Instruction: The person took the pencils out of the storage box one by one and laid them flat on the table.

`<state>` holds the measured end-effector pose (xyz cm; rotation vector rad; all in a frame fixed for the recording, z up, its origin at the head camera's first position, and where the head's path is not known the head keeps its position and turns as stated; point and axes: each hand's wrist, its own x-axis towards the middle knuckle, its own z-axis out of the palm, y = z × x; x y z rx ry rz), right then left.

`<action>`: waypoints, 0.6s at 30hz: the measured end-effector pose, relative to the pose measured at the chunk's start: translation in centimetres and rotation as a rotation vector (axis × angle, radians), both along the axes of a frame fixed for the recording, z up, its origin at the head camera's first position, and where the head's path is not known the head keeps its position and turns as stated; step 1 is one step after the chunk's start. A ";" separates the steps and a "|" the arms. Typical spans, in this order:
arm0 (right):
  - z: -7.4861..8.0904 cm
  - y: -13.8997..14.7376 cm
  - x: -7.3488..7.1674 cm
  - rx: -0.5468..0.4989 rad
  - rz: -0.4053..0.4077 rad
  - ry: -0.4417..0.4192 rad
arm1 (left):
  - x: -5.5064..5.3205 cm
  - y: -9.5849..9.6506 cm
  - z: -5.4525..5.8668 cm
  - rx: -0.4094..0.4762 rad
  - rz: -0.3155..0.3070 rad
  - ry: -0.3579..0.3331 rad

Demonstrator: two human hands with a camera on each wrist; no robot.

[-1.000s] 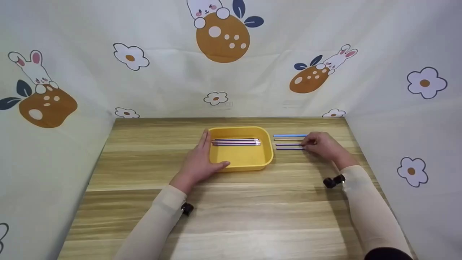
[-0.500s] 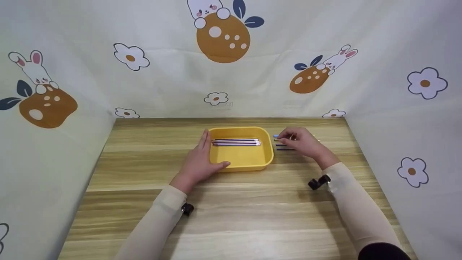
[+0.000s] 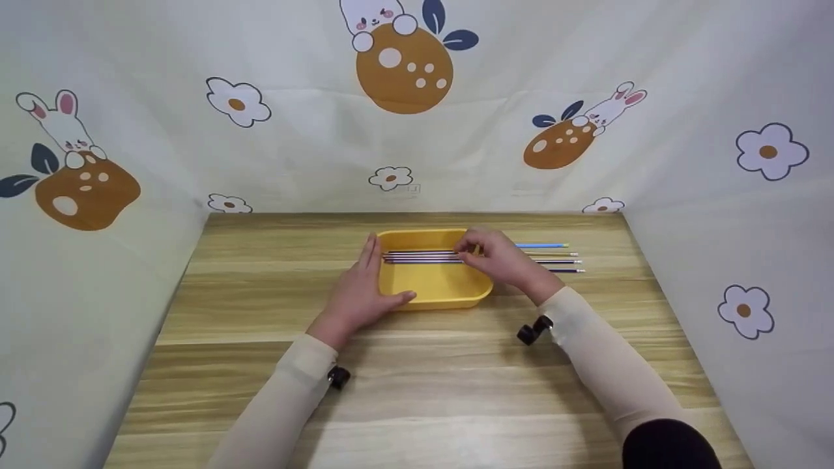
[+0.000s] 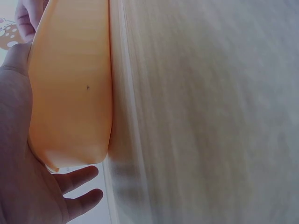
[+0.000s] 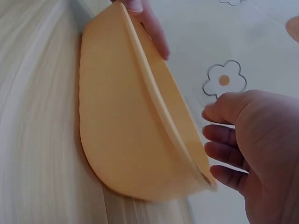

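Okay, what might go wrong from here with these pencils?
The pencils in the yellow tray lie close together, so the right hand at their ends might disturb several. In the head view it partly hides the loose pencils outside, and could brush them askew. If the left hand eases off, the tray may slide.

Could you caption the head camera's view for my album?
Left hand against a round-cornered yellow plastic tray, right hand over slim purplish pencils inside.

There's room to reach across the tabletop [image 3: 443, 378] at lower centre, between two sleeves [image 3: 619, 361]; mid-frame, the yellow tray [image 3: 427, 284] blocks.
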<state>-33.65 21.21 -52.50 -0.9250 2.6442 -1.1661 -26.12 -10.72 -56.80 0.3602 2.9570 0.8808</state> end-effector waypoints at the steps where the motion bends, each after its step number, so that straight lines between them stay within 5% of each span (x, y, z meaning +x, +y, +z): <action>1: 0.0 -0.4 0.0 0.013 0.007 0.006 | 0.0 0.0 0.0 0.002 0.001 -0.002; 18: -1.2 -5.0 -0.8 0.208 0.101 0.052 | 0.1 0.0 0.0 0.001 0.006 -0.005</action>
